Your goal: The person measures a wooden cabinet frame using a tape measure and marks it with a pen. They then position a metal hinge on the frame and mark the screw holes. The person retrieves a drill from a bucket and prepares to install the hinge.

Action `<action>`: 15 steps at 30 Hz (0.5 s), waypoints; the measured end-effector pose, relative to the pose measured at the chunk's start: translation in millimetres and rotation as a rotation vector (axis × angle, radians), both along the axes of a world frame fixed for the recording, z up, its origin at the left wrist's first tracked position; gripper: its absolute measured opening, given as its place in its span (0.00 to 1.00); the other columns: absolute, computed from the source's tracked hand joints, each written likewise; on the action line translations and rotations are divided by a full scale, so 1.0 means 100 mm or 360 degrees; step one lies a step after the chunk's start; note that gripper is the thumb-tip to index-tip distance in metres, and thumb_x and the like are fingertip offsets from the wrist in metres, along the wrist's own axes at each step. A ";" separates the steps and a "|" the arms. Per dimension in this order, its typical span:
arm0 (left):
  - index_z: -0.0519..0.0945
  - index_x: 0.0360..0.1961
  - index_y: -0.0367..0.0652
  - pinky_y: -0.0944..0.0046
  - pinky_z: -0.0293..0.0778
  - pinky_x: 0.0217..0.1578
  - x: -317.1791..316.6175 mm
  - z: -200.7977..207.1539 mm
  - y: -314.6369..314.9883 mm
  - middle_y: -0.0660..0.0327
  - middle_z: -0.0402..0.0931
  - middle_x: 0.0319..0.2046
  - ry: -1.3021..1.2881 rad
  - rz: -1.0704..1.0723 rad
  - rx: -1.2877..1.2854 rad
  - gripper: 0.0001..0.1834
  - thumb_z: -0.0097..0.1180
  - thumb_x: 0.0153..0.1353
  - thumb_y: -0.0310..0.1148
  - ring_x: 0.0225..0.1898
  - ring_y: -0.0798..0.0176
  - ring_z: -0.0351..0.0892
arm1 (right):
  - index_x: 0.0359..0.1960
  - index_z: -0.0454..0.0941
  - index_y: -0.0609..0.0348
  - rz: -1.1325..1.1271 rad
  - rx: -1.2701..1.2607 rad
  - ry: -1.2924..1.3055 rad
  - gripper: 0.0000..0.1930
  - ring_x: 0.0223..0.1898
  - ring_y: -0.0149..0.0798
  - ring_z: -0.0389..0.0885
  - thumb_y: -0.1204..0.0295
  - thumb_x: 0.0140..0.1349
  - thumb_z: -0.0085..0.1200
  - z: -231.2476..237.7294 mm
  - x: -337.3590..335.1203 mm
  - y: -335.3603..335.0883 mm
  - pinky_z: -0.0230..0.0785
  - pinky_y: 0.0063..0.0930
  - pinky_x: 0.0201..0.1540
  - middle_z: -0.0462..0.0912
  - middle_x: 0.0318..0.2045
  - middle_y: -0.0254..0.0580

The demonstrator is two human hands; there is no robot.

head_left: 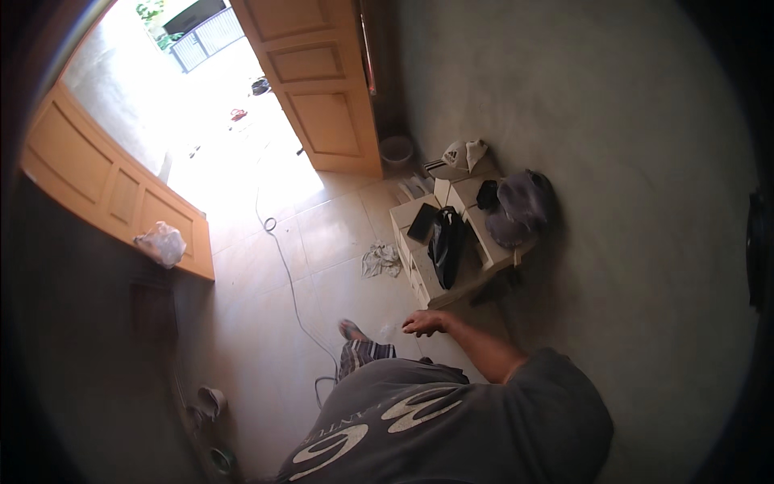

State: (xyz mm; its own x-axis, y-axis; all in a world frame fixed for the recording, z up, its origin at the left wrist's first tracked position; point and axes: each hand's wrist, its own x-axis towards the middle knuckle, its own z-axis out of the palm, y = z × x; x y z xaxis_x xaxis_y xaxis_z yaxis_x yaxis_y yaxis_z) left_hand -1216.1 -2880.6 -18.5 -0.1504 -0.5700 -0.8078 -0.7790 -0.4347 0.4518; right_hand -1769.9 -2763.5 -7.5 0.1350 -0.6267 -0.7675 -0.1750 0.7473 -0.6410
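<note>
Sunlight floods through open wooden doors onto a pale tiled floor. A grey wall stands right, a low white shelf against it. A cable crosses the floor.

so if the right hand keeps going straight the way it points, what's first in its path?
Right hand points left, fingers curled and empty. Nearest along that line seems to be the foot, then bare floor; depth is unclear, so it may pass above the foot.

Grey T-shirt w/ white print is worn, plus striped shorts. Low shelf is seen cream-white; black bag and grey-purple cloth on it. Cap white w/ black. Doors orange-brown wood. Floor tiles beige, wall grey-green.
</note>
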 end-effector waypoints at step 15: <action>0.81 0.59 0.39 0.56 0.79 0.32 -1.42 0.42 -5.38 0.55 0.85 0.41 -0.0134 -0.0222 -0.0226 0.25 0.62 0.68 0.44 0.36 0.61 0.82 | 0.51 0.86 0.60 -0.0706 -0.0354 0.0119 0.20 0.41 0.33 0.85 0.56 0.69 0.61 0.28 -1.22 -3.21 0.77 0.32 0.45 0.88 0.41 0.41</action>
